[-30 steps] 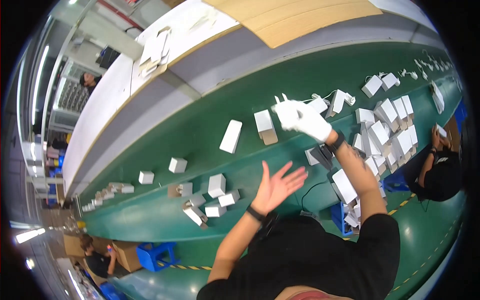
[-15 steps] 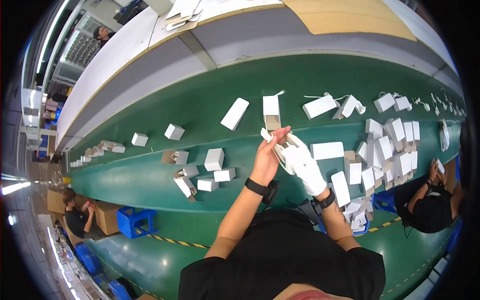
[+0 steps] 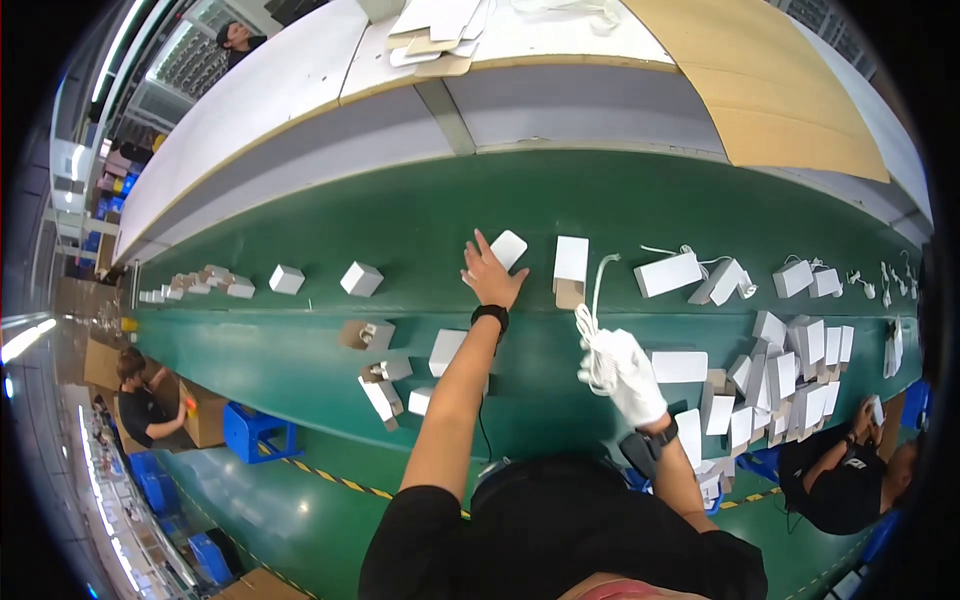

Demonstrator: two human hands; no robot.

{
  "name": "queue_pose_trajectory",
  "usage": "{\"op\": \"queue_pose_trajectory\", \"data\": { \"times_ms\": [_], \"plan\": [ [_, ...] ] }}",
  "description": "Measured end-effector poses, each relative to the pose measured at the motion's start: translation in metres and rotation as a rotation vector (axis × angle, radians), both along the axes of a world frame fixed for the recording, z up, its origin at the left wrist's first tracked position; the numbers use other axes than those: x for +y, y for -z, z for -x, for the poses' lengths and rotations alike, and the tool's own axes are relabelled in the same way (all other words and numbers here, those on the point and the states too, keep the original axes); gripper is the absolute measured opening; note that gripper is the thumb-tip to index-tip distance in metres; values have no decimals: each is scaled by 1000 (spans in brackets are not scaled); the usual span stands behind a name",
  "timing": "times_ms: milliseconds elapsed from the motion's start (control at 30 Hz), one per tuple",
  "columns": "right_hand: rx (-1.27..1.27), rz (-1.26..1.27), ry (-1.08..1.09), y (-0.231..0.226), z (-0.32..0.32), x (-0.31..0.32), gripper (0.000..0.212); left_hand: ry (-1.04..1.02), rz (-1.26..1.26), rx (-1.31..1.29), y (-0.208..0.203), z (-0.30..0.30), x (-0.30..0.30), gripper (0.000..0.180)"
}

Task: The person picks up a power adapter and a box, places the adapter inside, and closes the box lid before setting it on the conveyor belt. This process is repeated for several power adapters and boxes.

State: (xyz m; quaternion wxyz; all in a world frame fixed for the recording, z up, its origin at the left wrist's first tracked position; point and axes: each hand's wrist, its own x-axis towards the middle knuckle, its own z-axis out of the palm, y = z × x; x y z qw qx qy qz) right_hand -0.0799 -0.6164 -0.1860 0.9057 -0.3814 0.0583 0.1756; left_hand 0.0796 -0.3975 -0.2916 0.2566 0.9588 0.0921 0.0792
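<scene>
My left hand point(image 3: 490, 276), bare with fingers spread, reaches over the green belt and covers the lower part of a white box point(image 3: 510, 248); I cannot tell whether it presses on it. In a white glove, my right hand point(image 3: 628, 378) is closed round a coiled white cable point(image 3: 597, 352), one end of which sticks up past the fingers. Just beyond the cable lies an open white box point(image 3: 571, 262), its brown inner flap toward me. A closed white box point(image 3: 679, 366) lies right of the glove.
Many white boxes point(image 3: 762, 385) crowd the right of the near surface. More open boxes point(image 3: 380, 400) lie left of my left forearm. Boxes with cables point(image 3: 670, 274) line the belt's right. A shelf with flat cartons point(image 3: 440, 30) runs behind. Co-workers sit at right point(image 3: 840, 470) and left point(image 3: 150, 405).
My hands have parted. The left one moved away left to the white box on the belt, while the right stayed nearer me with the coiled cable. The view has shifted too.
</scene>
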Motion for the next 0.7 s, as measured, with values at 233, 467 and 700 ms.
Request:
{"op": "queue_pose_trajectory", "data": {
  "times_ms": [233,467,700],
  "plan": [
    [170,-380,-177,-65,30,-18,50,-10,225,533,44,-24,51,92],
    [362,-591,-323,-67,42,-13,41,578,1180,690,-82,54,31,78],
    [256,-353,-304,-61,61,1,39,861,1100,649,-126,120,25,73]
  ]
}}
